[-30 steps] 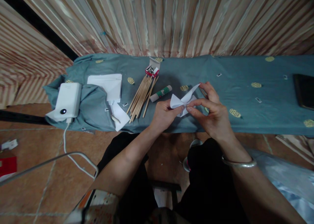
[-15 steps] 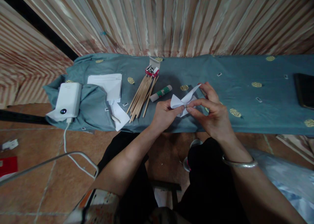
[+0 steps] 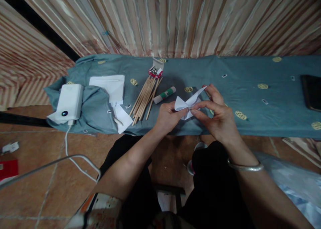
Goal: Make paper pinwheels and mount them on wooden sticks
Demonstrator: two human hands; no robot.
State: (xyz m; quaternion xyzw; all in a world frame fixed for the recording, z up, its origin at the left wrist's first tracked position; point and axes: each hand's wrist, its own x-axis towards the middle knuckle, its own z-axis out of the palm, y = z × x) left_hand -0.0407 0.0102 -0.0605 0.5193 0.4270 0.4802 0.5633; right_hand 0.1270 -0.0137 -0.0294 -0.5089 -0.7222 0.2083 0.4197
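Observation:
A white paper pinwheel [image 3: 192, 99] with folded, flaring points is held between my two hands just above the cloth's near edge. My left hand [image 3: 167, 118] is closed on its left side, thumb toward the middle. On the other side, my right hand [image 3: 217, 117] pinches at the pinwheel's centre with thumb and index finger, its other fingers curled behind the upper right point. A tiny dark thing shows between the fingertips, too small to name. Left of the hands lies a green-and-white glue stick [image 3: 165, 95], beside several thin wooden sticks [image 3: 144, 100].
An open red box [image 3: 155, 72] of small metal tacks sits behind the sticks. White paper sheets [image 3: 116, 85] and a folded paper piece [image 3: 122, 118] lie further left, near a white power bank [image 3: 69, 102] with a cable. A dark phone-like object [image 3: 311, 92] rests at far right.

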